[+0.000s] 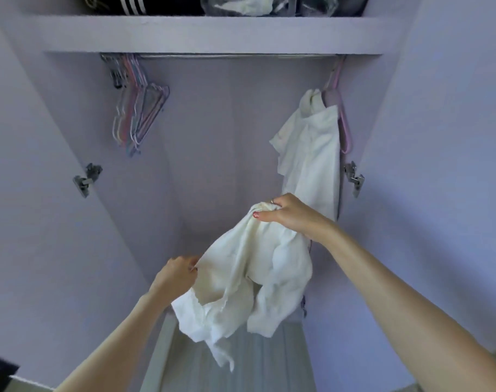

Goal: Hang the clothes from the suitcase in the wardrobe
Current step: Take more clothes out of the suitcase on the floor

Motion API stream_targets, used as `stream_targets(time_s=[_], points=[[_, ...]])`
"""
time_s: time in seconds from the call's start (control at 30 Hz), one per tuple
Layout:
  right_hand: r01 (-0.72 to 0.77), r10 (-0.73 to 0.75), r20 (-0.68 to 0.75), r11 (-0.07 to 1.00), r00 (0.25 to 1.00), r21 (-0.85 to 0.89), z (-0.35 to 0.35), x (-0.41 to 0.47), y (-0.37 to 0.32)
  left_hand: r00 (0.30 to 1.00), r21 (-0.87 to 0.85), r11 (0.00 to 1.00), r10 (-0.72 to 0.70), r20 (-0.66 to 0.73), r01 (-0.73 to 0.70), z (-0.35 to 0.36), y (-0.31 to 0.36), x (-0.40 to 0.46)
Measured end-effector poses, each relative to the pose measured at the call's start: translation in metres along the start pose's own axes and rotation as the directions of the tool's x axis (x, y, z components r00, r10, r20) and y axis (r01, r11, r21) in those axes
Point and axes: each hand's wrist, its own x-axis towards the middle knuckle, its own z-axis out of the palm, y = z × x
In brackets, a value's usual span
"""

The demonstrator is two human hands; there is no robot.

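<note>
White garment (pixel 258 267): your left hand (pixel 176 275) pinches one edge, right hand (pixel 289 212) grips bunched top, spreading it to find the neck for a spare hanger (pixel 139 114).

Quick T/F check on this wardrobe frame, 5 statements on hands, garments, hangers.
1. Both hands grip the same white garment. True: left hand, right hand.
2. The held garment is already on a hanger. False: no hanger shows in it.
3. A white shirt hangs at the rail's right end. True.
4. The empty hangers are bunched at the right. False: at the left end.
5. The shelf above is bare. False: bags and dark fabric sit on it.
</note>
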Motion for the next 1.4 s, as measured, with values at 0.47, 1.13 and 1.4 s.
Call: stream_targets(time_s=[0.47, 1.13, 1.4], points=[[-0.058, 0.039, -0.108, 0.982, 0.993, -0.181, -0.025, 0.171, -0.021, 0.902, -0.876, 0.428, -0.431, 0.017, 0.221, -0.091, -0.022, 0.102], [-0.134, 0.135, 0.044, 0.991, 0.990, -0.016, 0.103, 0.375, -0.114, 0.928, -0.804, 0.589, -0.340, -0.153, 0.083, -0.186, -0.099, 0.215], [-0.075, 0.099, -0.020, 0.853, 0.995, 0.517, 0.146, 0.439, -0.190, 0.913, -0.765, 0.644, -0.332, -0.238, 0.035, -0.208, -0.117, 0.226]])
